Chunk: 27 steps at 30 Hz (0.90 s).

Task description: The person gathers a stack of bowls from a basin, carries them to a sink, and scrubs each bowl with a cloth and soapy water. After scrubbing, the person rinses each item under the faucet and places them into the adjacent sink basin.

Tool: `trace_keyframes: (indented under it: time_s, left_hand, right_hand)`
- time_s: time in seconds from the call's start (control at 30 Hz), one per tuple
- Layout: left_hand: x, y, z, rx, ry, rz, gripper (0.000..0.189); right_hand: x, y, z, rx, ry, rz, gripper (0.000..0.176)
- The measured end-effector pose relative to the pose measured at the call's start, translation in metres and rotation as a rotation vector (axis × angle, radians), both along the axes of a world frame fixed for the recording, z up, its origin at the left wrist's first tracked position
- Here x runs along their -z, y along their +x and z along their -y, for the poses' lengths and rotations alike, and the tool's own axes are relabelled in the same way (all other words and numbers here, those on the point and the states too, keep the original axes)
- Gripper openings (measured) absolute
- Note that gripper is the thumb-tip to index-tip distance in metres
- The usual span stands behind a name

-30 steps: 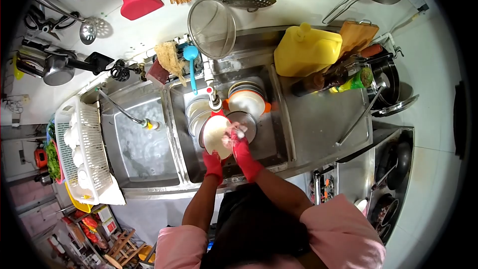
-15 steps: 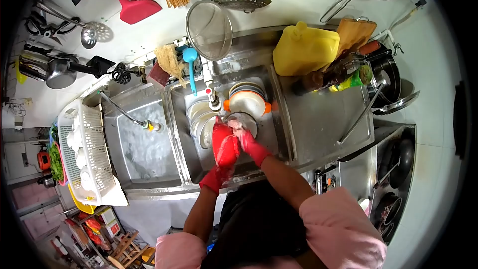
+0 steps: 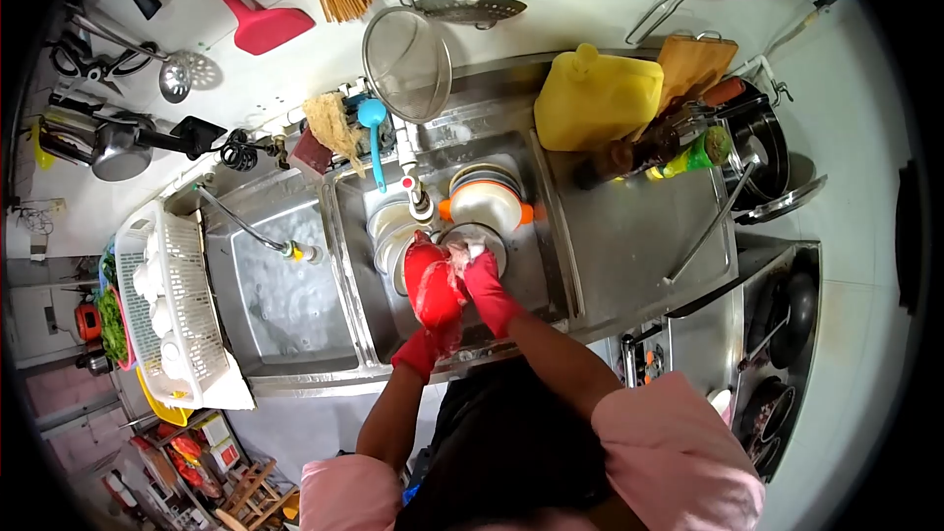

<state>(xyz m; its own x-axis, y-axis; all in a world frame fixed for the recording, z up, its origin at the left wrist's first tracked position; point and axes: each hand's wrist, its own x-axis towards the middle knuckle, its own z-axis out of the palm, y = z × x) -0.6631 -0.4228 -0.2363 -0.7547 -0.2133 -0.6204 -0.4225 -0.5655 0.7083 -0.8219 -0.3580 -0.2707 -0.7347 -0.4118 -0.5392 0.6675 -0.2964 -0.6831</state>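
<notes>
Both my hands wear red rubber gloves over the middle sink basin (image 3: 536, 280). My left hand (image 3: 425, 342) is closed on a bright red, rounded dish (image 3: 431, 280), tilted up and streaked with suds; most of those fingers are hidden behind it. My right hand (image 3: 487, 285) grips a pale, soapy cloth (image 3: 465, 254) against the dish's upper right side. Just beyond lies a round metal bowl (image 3: 489, 236). A stack of plates with an orange-handled pot (image 3: 487, 206) stands farther back, and pale plates (image 3: 388, 233) lean at the left under the tap (image 3: 420, 199).
Water fills the left basin (image 3: 285, 295), where a hose tap (image 3: 300, 252) hangs. A white basket (image 3: 202, 305) of dishes stands at far left. On the right drainboard (image 3: 639, 236) are a yellow jug (image 3: 598, 98) and bottles. A strainer (image 3: 408, 64) hangs above the tap.
The red dish has shifted slightly left and turned in my left hand. My right hand has drawn slightly down and the cloth shows more.
</notes>
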Motion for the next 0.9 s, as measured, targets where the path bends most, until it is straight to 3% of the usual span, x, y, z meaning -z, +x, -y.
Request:
trace_keyframes:
  time_s: [0.03, 0.13, 0.17, 0.2, 0.3, 0.33, 0.37, 0.4, 0.43, 0.5, 0.57, 0.6, 0.67, 0.73, 0.77, 0.8, 0.87, 0.9]
  left_hand:
    - [-0.003, 0.002, 0.000, 0.007, -0.003, 0.005, 0.024]
    - [-0.006, 0.006, 0.001, 0.013, -0.022, 0.009, 0.024]
    - [-0.004, 0.008, 0.002, 0.016, -0.037, 0.012, 0.024]
    - [-0.004, 0.008, 0.002, 0.017, -0.043, 0.009, 0.024]
    - [-0.003, 0.017, 0.006, 0.022, -0.107, 0.014, 0.023]
    - [-0.004, 0.024, 0.008, 0.032, -0.148, 0.015, 0.023]
    - [-0.001, 0.029, 0.011, 0.045, -0.212, 0.015, 0.023]
    - [0.004, 0.035, 0.014, 0.072, -0.313, 0.009, 0.023]
    - [0.009, 0.044, 0.016, 0.116, -0.490, -0.003, 0.022]
    - [0.021, 0.059, 0.022, 0.140, -0.811, 0.009, 0.022]
    - [-0.051, 0.053, 0.021, -0.334, -0.399, 0.162, 0.019]
    - [-0.130, 0.040, 0.040, -0.244, -0.139, 0.573, 0.016]
    - [-0.141, 0.066, 0.053, -0.425, -0.233, 0.649, 0.020]
    - [-0.107, 0.114, 0.069, -0.770, -0.293, 0.275, 0.021]
    - [-0.089, 0.143, 0.087, -0.815, -0.330, 0.269, 0.019]
    - [-0.138, 0.134, 0.097, -0.907, -0.223, 0.412, 0.025]
    - [-0.062, 0.196, 0.139, -0.994, -0.367, 0.346, 0.034]
    - [-0.077, 0.193, 0.148, -1.039, -0.396, 0.312, 0.036]
  right_hand:
    - [0.042, -0.009, 0.004, -0.074, -0.255, 0.058, 0.016]
    - [0.042, -0.008, -0.007, -0.209, -0.749, 0.404, 0.011]
    - [0.013, -0.003, -0.016, -0.239, -0.853, 0.555, 0.013]
    - [-0.012, 0.000, -0.017, -0.210, -0.748, 0.515, 0.013]
    - [-0.097, 0.015, -0.012, -0.188, 0.197, -0.126, 0.014]
    - [-0.120, 0.017, -0.009, -0.197, 0.440, -0.232, 0.014]
    - [-0.118, 0.022, -0.012, -0.160, 0.451, -0.378, 0.014]
    - [-0.122, 0.019, -0.011, -0.156, 0.440, -0.363, 0.008]
    - [-0.124, 0.014, -0.010, -0.168, 0.363, -0.269, 0.003]
    - [-0.123, 0.001, -0.011, -0.186, 0.177, -0.088, 0.011]
    - [-0.076, -0.012, -0.019, -0.229, -0.023, -0.037, 0.017]
    - [-0.055, -0.018, -0.020, -0.250, -0.122, -0.011, 0.021]
    - [-0.056, -0.021, -0.019, -0.274, -0.198, -0.032, 0.030]
    - [-0.060, -0.024, -0.017, -0.329, -0.090, -0.077, 0.032]
    - [-0.056, -0.030, -0.015, -0.331, -0.343, 0.073, 0.031]
    - [-0.079, -0.036, -0.008, -0.334, -0.379, 0.298, 0.008]
    - [-0.106, -0.034, -0.007, -0.441, -0.450, 0.164, 0.007]
    - [-0.103, -0.031, -0.014, -0.467, -0.404, 0.096, 0.007]
